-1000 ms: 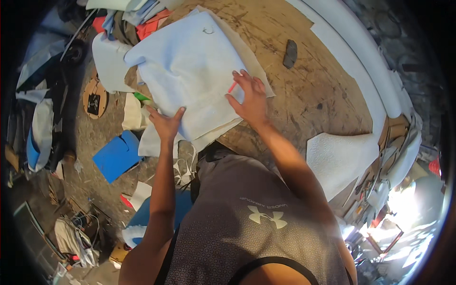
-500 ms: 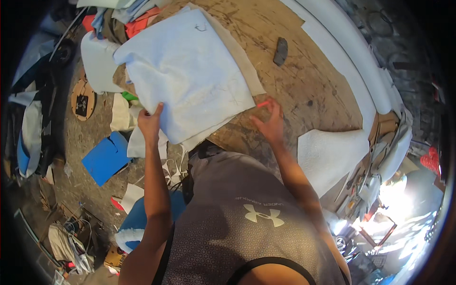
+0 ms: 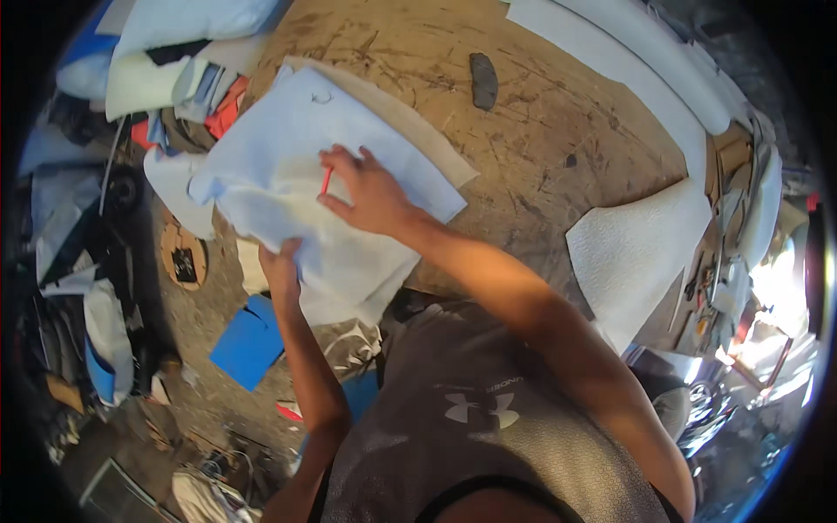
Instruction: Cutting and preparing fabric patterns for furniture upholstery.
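A pale blue-white sheet of fabric (image 3: 301,131), with small dark marks near its far corner, lies over a beige sheet (image 3: 392,96) on the wooden table. My left hand (image 3: 281,266) pinches the fabric's near-left edge, thumb on top. Above the middle of the fabric is my right hand (image 3: 370,192), its fingers curled round a short red stick (image 3: 326,180) that looks like a pen or marker. Whether the stick touches the fabric I cannot tell.
On the scratched wooden table (image 3: 558,113) lies a dark grey oblong block (image 3: 483,81). A white textured piece (image 3: 641,244) lies at right, with white rolled material (image 3: 663,52) behind. Piled cloth (image 3: 209,91) is at far left; a blue panel (image 3: 250,343) lies below the table's left edge.
My right hand has moved left from beside the fabric's right corner to over its middle, carrying the red stick. The left hand keeps its grip on the edge; the whole view has shifted.
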`<state>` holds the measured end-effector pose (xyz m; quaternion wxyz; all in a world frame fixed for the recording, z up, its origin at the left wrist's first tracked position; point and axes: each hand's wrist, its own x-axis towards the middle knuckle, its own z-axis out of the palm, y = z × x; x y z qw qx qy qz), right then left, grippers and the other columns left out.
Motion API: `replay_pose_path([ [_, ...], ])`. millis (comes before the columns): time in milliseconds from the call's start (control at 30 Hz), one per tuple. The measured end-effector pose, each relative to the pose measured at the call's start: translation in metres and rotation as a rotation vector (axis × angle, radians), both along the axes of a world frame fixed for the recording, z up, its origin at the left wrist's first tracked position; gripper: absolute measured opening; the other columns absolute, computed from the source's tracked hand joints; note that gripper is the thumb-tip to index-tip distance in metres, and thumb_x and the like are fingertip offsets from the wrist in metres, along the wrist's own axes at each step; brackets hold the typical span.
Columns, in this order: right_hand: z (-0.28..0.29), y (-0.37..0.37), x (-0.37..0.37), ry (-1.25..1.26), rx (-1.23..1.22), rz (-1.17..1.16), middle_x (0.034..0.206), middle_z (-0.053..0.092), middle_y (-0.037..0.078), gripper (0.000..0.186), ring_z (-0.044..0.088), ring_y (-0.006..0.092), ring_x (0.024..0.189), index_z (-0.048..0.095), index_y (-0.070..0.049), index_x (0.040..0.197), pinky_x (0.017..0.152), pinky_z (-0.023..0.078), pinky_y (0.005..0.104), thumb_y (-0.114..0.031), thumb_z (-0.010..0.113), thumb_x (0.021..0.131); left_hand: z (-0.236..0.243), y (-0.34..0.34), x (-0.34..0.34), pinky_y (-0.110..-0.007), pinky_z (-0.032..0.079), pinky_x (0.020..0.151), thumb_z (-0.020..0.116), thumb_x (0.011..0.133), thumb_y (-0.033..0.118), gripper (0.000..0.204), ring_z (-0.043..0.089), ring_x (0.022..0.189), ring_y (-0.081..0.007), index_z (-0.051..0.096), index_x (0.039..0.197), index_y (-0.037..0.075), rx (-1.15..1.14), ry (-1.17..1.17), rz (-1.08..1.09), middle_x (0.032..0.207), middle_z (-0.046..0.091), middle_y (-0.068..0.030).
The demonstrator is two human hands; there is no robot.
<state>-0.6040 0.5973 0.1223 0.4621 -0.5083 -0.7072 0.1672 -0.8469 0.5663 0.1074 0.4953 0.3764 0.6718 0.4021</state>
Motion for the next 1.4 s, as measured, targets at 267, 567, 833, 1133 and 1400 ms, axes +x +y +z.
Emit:
replay_pose_path([
  [267,-0.052,0.02,0.027,0.71,-0.922,0.395,0.118,0.068,0.008,0.036,0.063,0.0195,0.098,0.056,-0.01,0.127,0.084,0.05,0.0311,-0.021,0.065,0.094,0.083,0.057,0.076,-0.037,0.051,0.086,0.067,0.076,0.011,0.061,0.065,0.092,-0.0314,0.056,0.133,-0.008,0.0,0.38,-0.262,0.108,0.07,-0.0223],
  [567,-0.038,-0.165,0.212,1.039,-0.359,-0.433,0.118,0.067,0.009,0.03,0.063,0.0162,0.104,0.054,-0.004,0.127,0.094,0.049,0.028,-0.015,0.062,0.1,-0.045,0.147,0.259,-0.042,0.055,0.08,0.053,0.083,0.056,0.091,0.07,0.087,-0.0408,0.047,0.125,-0.025,0.101,1.432,-0.996,0.1,0.07,-0.0308],
  [833,-0.039,-0.323,0.181,1.053,-0.346,-0.878,0.108,0.069,0.007,0.032,0.06,0.0116,0.08,0.053,-0.004,0.126,0.074,0.048,0.0251,-0.013,0.065,0.097,-0.061,0.186,0.234,-0.039,0.054,0.048,0.067,0.077,0.079,0.105,0.058,0.039,-0.0314,0.032,0.116,-0.012,-0.258,1.126,-0.958,0.075,0.064,-0.026],
  [1133,-0.038,-0.347,0.158,1.181,-0.083,-0.948,0.112,0.068,0.009,0.029,0.063,0.0122,0.089,0.052,-0.006,0.125,0.079,0.048,0.0239,-0.01,0.063,0.098,-0.066,0.173,0.214,-0.045,0.051,0.046,0.056,0.088,0.013,0.034,0.057,0.046,-0.0369,0.031,0.106,-0.002,-0.078,0.876,-0.778,0.075,0.059,-0.0245],
  [1400,-0.032,-0.397,0.231,1.208,-0.036,-1.011,0.101,0.07,0.008,0.024,0.066,0.0204,0.111,0.053,-0.007,0.121,0.089,0.048,0.0286,-0.01,0.063,0.099,0.054,0.083,0.226,-0.041,0.052,0.073,0.051,0.085,0.011,0.043,0.06,0.079,-0.0356,0.037,0.123,-0.004,0.326,0.444,-0.563,0.107,0.057,-0.0255],
])
